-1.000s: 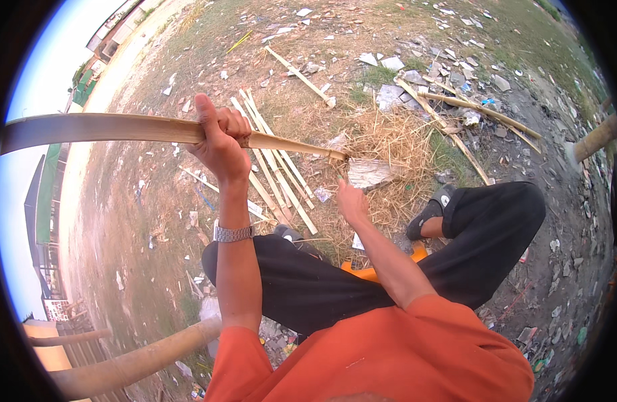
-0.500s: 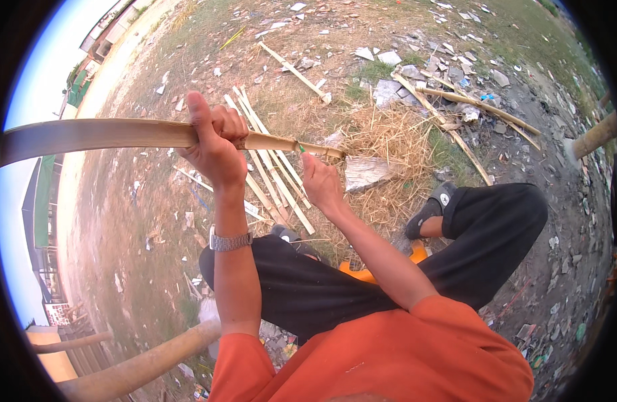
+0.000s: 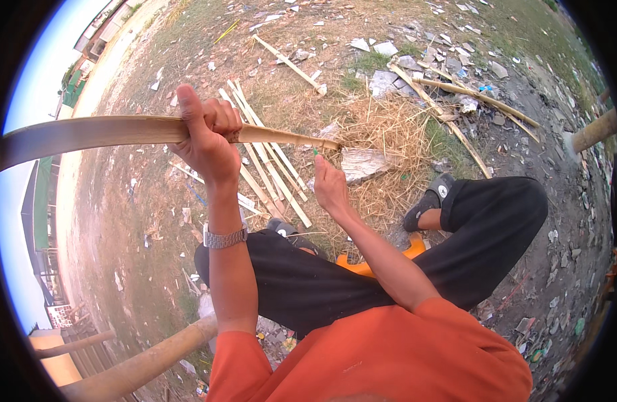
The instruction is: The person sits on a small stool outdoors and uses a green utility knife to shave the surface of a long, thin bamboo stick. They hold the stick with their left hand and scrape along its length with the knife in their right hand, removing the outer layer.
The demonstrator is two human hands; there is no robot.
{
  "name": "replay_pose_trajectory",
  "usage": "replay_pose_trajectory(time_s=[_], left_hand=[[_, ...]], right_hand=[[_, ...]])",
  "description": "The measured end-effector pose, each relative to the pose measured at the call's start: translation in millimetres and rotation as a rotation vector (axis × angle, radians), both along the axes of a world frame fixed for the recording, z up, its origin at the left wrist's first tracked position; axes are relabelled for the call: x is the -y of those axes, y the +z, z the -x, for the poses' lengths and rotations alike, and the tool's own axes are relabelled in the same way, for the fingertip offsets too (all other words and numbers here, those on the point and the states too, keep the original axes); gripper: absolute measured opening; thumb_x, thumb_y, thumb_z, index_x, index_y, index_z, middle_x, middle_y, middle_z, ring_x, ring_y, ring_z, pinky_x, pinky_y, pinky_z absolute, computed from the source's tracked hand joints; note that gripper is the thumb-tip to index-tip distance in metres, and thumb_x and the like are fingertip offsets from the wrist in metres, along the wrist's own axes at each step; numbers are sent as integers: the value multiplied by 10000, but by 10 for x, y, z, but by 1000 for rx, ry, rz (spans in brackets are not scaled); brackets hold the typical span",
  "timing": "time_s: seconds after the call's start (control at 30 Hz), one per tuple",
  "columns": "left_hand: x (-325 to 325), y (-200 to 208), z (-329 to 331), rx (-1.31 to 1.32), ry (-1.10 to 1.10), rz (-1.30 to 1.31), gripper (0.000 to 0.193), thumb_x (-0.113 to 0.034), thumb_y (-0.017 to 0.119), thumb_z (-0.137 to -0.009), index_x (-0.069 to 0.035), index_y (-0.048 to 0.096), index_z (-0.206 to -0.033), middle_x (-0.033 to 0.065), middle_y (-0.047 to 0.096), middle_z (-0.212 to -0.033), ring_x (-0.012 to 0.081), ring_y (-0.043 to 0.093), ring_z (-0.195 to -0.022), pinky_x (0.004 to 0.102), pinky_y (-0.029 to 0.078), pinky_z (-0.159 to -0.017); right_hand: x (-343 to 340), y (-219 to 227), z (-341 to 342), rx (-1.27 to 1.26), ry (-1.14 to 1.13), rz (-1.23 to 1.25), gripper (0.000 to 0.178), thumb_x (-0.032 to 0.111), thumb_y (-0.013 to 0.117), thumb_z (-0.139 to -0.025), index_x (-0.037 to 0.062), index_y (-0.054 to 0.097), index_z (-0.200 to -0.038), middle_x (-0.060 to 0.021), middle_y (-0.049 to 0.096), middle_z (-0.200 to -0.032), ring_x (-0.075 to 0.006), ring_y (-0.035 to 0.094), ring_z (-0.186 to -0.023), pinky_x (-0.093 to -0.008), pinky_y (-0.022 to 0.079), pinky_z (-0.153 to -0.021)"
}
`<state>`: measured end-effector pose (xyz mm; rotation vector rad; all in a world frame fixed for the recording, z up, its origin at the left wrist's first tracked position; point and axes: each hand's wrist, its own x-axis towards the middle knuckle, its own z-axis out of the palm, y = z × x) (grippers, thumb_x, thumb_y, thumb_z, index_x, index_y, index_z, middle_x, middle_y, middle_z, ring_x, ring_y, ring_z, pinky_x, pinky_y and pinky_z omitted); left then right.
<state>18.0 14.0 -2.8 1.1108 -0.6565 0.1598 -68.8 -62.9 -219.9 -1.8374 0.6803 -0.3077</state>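
Note:
A long split bamboo strip (image 3: 97, 127) runs from the left rim of the view to the wood block (image 3: 363, 165) on the ground in front of me. My left hand (image 3: 211, 137), thumb up, is wrapped round the strip's middle. Close to the strip's right end, my right hand (image 3: 331, 187) is closed on a small tool with a green part (image 3: 316, 153) showing at the top of the fist. Most of that tool is hidden by the fingers, and its blade or tip is too small to make out. The strip's right end rests at the block's edge.
Several pale bamboo strips (image 3: 271, 161) lie beyond my left foot. Straw shavings (image 3: 402, 130) surround the block. More bamboo pieces (image 3: 479, 100) and broken tiles (image 3: 387, 84) lie at the far right. An orange stool (image 3: 355, 266) is under me; bamboo poles (image 3: 141, 358) stand at both sides.
My right hand has slid rightward along the strip toward its end at the block. My left hand, still round the strip, has shifted slightly left and up.

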Motion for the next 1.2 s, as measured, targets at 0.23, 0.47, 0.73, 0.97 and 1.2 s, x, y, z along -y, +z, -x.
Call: replay_pose_trajectory(time_s=[0.23, 0.47, 0.73, 0.97, 1.2], left_hand=[[13, -13, -34, 33, -88, -15, 534, -376, 442, -1001, -147, 214, -575, -44, 179, -495, 84, 161, -438, 271, 153, -416], [39, -21, -17, 69, -131, -35, 513, -369, 435, -1004, -145, 226, -592, -42, 179, -493, 84, 156, -437, 271, 147, -418], [74, -17, 52, 64, -83, -45, 525, -377, 421, -1007, -149, 214, -582, -42, 173, -490, 82, 149, -434, 270, 146, -418], [17, 0, 27, 22, -48, -38, 521, -371, 422, -1009, -155, 215, -582, -45, 165, -490, 85, 133, -433, 273, 143, -419], [54, 20, 43, 10, -3, -30, 535, -361, 423, -1010, -155, 200, -569, -49, 162, -489, 83, 128, -431, 271, 140, -418]], right_hand=[[-2, 141, -79, -51, -20, 75, 559, 403, 307, -1003, -14, 633, -824, -291, 576, -653, -460, 594, -672, -525, 461, -673], [79, -20, -126, -10, -42, 131, 574, 409, 311, -1001, -19, 646, -817, -297, 584, -651, -456, 601, -650, -531, 469, -654], [62, -46, -162, -13, -45, 34, 638, 449, 273, -999, -31, 635, -782, -299, 601, -679, -463, 596, -664, -541, 466, -685], [140, -13, -210, -73, 5, 81, 621, 437, 265, -1000, -25, 651, -846, -295, 621, -734, -476, 605, -697, -542, 479, -703], [215, -376, -237, -171, -41, 91, 606, 439, 285, -996, -26, 653, -874, -292, 622, -737, -475, 612, -723, -549, 482, -707]])
